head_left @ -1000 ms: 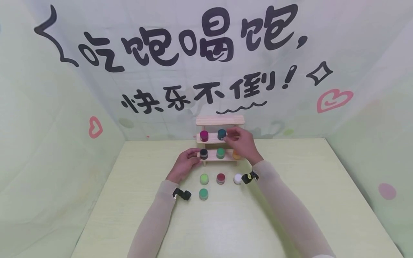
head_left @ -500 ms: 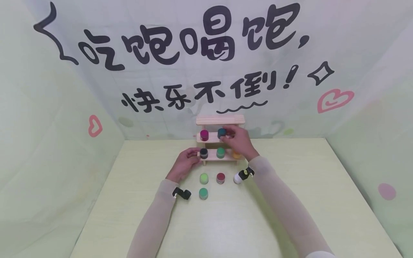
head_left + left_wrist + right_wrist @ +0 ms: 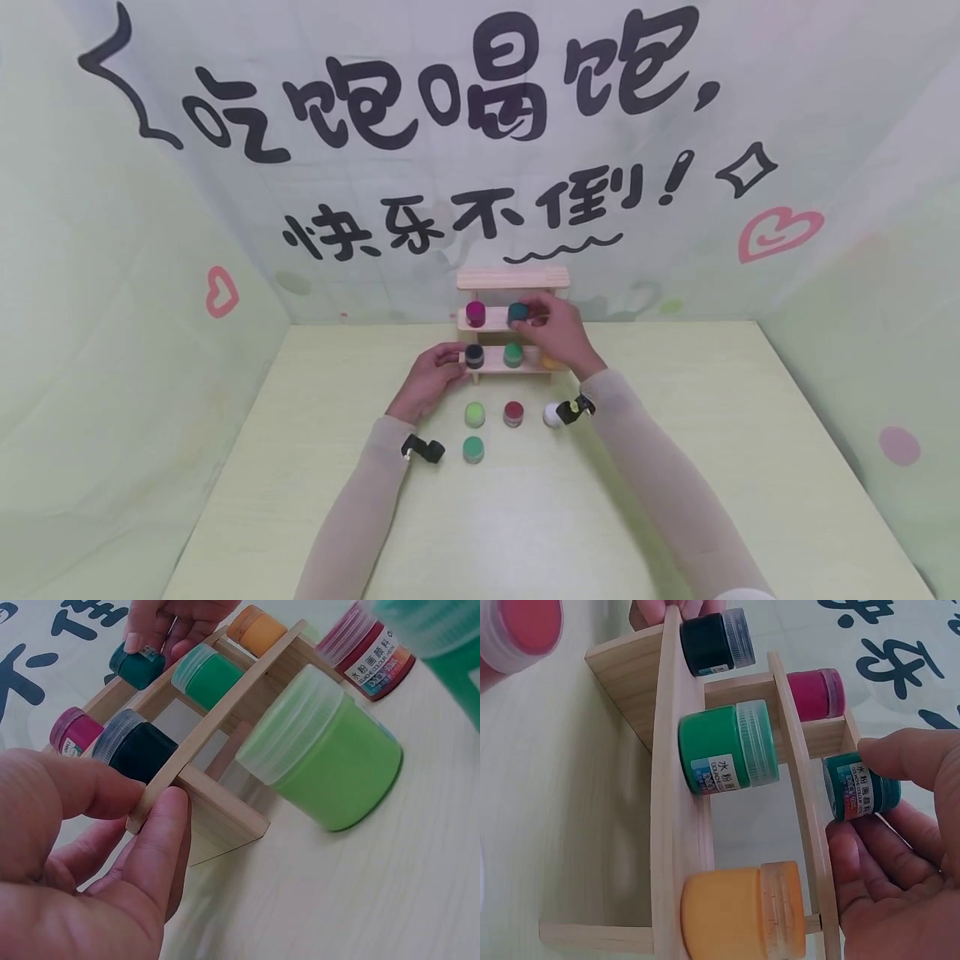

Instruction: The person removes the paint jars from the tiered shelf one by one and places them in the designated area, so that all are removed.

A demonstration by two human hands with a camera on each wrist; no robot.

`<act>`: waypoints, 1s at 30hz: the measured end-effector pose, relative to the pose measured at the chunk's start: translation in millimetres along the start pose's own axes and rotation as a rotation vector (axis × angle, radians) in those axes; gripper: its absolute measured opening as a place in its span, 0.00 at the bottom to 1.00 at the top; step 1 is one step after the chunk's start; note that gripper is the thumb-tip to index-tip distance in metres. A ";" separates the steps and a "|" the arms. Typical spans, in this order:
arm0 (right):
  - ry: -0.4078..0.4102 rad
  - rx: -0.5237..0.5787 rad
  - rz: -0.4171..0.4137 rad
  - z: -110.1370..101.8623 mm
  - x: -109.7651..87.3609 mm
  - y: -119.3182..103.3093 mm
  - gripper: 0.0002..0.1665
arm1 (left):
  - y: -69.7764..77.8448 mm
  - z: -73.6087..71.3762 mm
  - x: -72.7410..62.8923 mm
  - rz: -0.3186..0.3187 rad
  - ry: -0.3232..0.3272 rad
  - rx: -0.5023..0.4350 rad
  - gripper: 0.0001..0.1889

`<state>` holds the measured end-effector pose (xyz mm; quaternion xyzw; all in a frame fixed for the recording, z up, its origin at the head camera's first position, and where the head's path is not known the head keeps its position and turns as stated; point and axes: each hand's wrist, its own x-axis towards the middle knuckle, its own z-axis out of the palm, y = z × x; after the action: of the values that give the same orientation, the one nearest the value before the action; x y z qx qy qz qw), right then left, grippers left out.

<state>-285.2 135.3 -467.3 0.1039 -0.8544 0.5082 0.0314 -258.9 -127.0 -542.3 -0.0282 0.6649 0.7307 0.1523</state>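
My left hand (image 3: 431,381) grips the left end of the lowest shelf of a small wooden stepped rack (image 3: 513,277), thumb and fingers pinching the board in the left wrist view. My right hand (image 3: 561,332) holds a dark teal paint jar (image 3: 851,787) between thumb and fingers at the middle shelf. A magenta jar (image 3: 476,314) stands left of it on that shelf. Along the lowest shelf are a black jar (image 3: 474,357), a green jar (image 3: 513,355) and an orange jar (image 3: 735,911), the last partly hidden by my right hand in the head view.
On the table in front of the rack stand a light green jar (image 3: 475,415), a dark red jar (image 3: 513,414) and a white jar (image 3: 552,415), partly covered by the right wrist camera. A mint green jar (image 3: 473,450) stands nearer. A printed cloth (image 3: 375,183) hangs behind.
My right hand has moved slightly left around the teal jar, which shifts only a little on the middle shelf. My left hand and the other jars stay put.
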 end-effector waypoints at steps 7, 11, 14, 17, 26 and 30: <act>0.000 0.001 -0.009 -1.8 -11.0 -3.9 0.28 | 1.2 -0.2 0.0 -0.006 -0.006 0.012 0.25; -0.002 -0.003 -0.001 -1.8 -18.1 -6.8 0.29 | -0.3 -0.9 1.9 -0.004 -0.003 0.020 0.25; 0.002 0.001 -0.004 -1.4 -21.9 -4.5 0.28 | -1.4 -1.5 2.3 -0.004 -0.005 0.024 0.25; -0.001 -0.003 -0.009 -0.5 -25.9 -2.1 0.27 | -2.2 -2.1 1.9 0.001 -0.007 0.024 0.25; -0.031 -0.010 -0.021 1.5 -40.6 1.3 0.27 | -2.6 -2.9 3.9 -0.002 -0.012 0.003 0.25; -0.029 0.002 -0.037 2.9 -47.0 6.2 0.27 | -2.6 -2.9 3.9 -0.006 -0.013 0.004 0.25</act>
<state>-240.5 142.5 -481.6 0.1269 -0.8522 0.5068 0.0282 -262.5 -128.9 -546.1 -0.0253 0.6654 0.7290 0.1588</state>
